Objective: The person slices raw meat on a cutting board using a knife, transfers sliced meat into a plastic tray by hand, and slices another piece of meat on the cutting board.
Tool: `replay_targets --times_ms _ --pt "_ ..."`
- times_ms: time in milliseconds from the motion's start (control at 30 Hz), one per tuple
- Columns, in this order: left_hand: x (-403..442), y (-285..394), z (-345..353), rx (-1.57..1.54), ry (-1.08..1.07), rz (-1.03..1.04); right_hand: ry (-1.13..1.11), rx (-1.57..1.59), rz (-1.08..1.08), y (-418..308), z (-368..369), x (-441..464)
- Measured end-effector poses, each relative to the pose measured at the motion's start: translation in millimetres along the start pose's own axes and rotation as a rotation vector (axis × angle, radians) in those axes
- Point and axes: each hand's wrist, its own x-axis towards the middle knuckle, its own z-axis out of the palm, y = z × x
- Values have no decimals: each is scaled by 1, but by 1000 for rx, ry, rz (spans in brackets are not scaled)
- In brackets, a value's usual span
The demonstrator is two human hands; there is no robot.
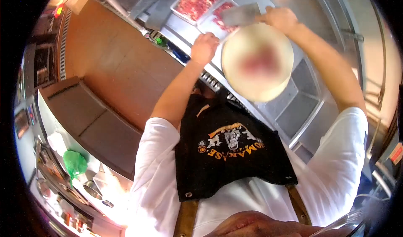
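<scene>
My right hand is closed round the handle of a broad cleaver, whose blade lies over a tray of red meat pieces. My left hand has its fingers curled at the near edge of that tray; what they hold, if anything, is too small to tell. Between my forearms sits a round pale cutting board with a blurred reddish patch in its middle. Just beyond my left hand stands a second white tray full of chopped red meat.
The metal counter runs diagonally under the board, with recessed metal pans on its right. Brown floor lies to the left. A dark-topped counter and a green bag are at the lower left.
</scene>
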Motion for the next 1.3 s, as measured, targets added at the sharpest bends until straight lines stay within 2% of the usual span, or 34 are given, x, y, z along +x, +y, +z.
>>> replay_targets --times_ms 67,100,133,167,200,267,300,400,467,500,533,600,667,733,767,833,867,967,1000,1067,1100,1133,1200,1233,1300 --pt "1 5 -6 5 -19 -22 35 276 87 15 -4 -33" --pt "1 16 -7 1 -45 -6 58 400 149 19 10 -51" --pt "0 28 -11 15 20 -22 54 424 167 22 37 -73" --pt "2 39 -15 33 90 -36 264 677 138 23 72 -96" --pt "4 56 -19 40 72 -17 484 923 107 19 99 -116" --pt "4 101 -22 -76 -43 74 435 1477 344 -14 125 -165" --pt "2 125 -24 -18 -100 128 384 1687 412 -24 161 -182" --pt "3 165 -1 142 -189 190 532 2064 648 -88 215 -222" --pt "21 180 12 366 -563 -124 661 2255 691 -121 250 -242" --pt "32 187 12 401 -636 -245 711 2281 651 -134 264 -252" --pt "37 184 15 426 -642 -239 666 2316 747 -141 257 -265" --pt "43 179 17 287 -844 -408 655 2423 785 -157 275 -277" --pt "30 192 13 373 -761 -338 684 2495 762 -172 299 -281" --pt "9 191 13 266 -606 -288 706 2563 744 -179 310 -283" --pt "-3 191 15 278 -607 -294 659 2572 721 -179 311 -286" --pt "-27 192 23 243 -366 -242 605 2581 677 -179 314 -287" --pt "-38 193 25 253 -357 -252 578 2577 666 -179 315 -286" --pt "-62 196 37 185 -86 -219 535 2576 588 -174 315 -281" --pt "-66 194 37 187 -77 -228 529 2582 542 -172 314 -280" --pt "-72 189 40 -18 -13 -347 541 2596 499 -172 310 -275" --pt "-68 191 32 -205 -102 -577 561 2620 471 -173 306 -273" --pt "-66 183 26 -209 -104 -581 557 2617 478 -173 302 -272" --pt "-59 165 16 -708 -313 -803 522 2557 386 -171 297 -267" --pt "-54 173 3 -784 -361 -841 516 2538 328 -171 297 -265" --pt "-45 183 -7 -807 -383 -871 502 2524 374 -175 291 -260"
